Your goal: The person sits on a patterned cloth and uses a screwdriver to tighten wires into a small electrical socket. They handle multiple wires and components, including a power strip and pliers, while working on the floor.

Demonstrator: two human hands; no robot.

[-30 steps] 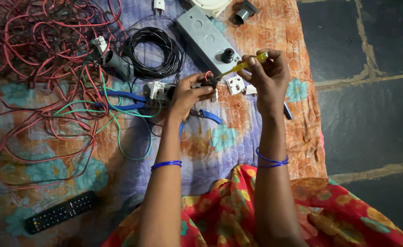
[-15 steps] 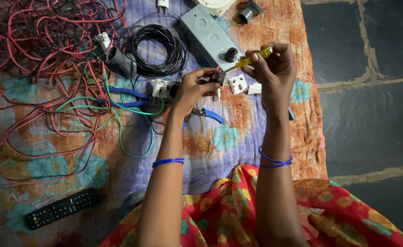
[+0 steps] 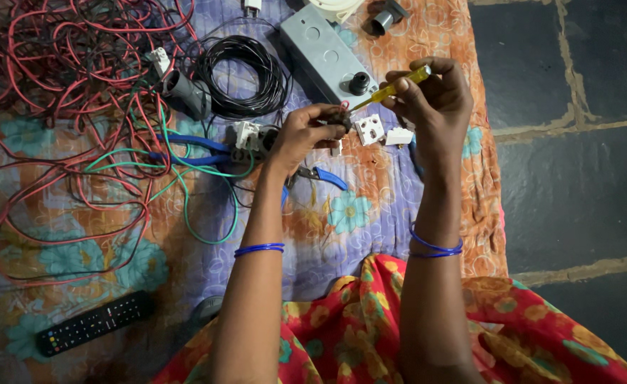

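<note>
The small dark electrical fitting [image 3: 338,117] is pinched in the left hand [image 3: 306,135] above the floral cloth [image 3: 342,213]; it looks light, rigid and easy to drop. The right hand [image 3: 431,107] grips a yellow-handled screwdriver [image 3: 391,90], its tip at the fitting.

Home floor workspace; patterned cloth [image 3: 342,213]; tangled wires [image 3: 64,64]; stone tiles [image 3: 576,178]

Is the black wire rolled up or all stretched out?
Rolled up. The black wire lies in a round coil on the flowered cloth, loop upon loop, beside the grey box.
</note>
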